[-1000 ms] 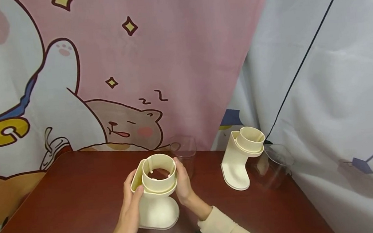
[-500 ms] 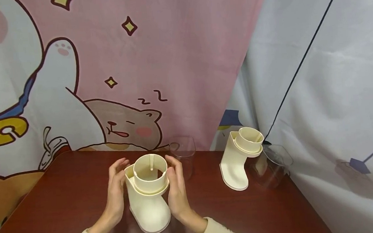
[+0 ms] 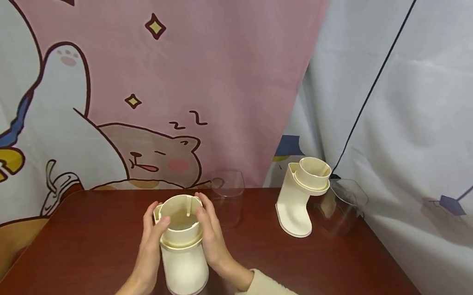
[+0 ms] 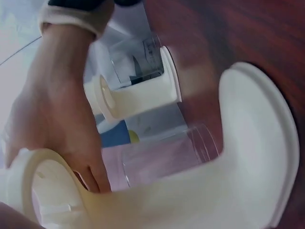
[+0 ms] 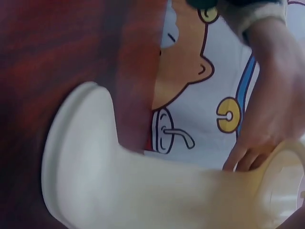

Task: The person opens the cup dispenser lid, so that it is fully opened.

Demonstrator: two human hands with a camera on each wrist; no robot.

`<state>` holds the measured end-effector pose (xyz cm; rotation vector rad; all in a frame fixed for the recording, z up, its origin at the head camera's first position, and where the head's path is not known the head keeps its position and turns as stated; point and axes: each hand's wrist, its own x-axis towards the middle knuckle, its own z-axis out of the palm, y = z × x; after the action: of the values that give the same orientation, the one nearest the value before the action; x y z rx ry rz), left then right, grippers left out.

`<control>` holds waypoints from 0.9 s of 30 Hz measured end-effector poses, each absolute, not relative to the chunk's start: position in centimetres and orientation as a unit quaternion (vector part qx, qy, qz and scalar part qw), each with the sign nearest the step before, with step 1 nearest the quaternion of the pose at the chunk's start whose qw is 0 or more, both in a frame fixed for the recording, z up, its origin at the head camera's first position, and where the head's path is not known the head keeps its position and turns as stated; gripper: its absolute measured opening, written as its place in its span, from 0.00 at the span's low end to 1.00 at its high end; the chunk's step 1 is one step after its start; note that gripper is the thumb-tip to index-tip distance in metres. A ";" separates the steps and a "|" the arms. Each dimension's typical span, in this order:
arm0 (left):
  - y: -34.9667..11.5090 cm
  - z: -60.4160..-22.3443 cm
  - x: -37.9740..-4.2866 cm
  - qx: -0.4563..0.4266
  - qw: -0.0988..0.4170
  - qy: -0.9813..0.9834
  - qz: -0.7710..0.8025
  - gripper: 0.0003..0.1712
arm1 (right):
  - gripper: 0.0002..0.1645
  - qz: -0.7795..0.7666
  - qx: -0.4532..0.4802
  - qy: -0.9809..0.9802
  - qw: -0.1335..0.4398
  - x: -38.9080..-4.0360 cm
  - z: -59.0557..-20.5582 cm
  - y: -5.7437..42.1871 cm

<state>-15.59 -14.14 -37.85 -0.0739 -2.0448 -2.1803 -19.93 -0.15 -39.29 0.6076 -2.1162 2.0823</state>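
Observation:
In the head view a cream plastic boot-shaped stand [image 3: 185,267] rises from the table, its round hollow collar facing up and its rounded foot toward me. My left hand [image 3: 146,252] grips the collar's left side, thumb at the front of the ring. On the opposite side my right hand [image 3: 213,235] holds the collar. In the left wrist view my right hand [image 4: 59,114] lies against the collar, and the stand's foot [image 4: 259,138] sits at the right. The right wrist view has my left hand [image 5: 276,95] behind the collar.
A second cream stand [image 3: 294,207] of the same shape stands to the right on the dark red table [image 3: 82,252]. Beside it is a clear container [image 3: 343,208]; another clear container [image 3: 228,199] is behind my right hand. A printed curtain [image 3: 230,74] hangs behind the table.
The stand has turned so its foot points straight toward me. Half a second ago my hands were looser around it; now both hold its collar. The head view has shifted slightly.

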 end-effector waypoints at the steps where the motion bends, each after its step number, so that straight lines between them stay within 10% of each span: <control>1: -14.2 -37.9 -15.8 -0.028 0.076 -0.683 -0.726 0.40 | 0.34 0.687 0.196 -0.698 0.056 -19.8 -39.4 -0.3; 27: -22.1 -39.1 -29.9 -0.091 0.068 -0.691 -0.714 0.37 | 0.42 0.640 0.141 -0.742 0.140 -31.4 -39.8 -8.1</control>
<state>-29.93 -22.06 -39.10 -0.2753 -2.0809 -2.1511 -31.38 -8.11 -39.78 0.4084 -2.1454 1.8489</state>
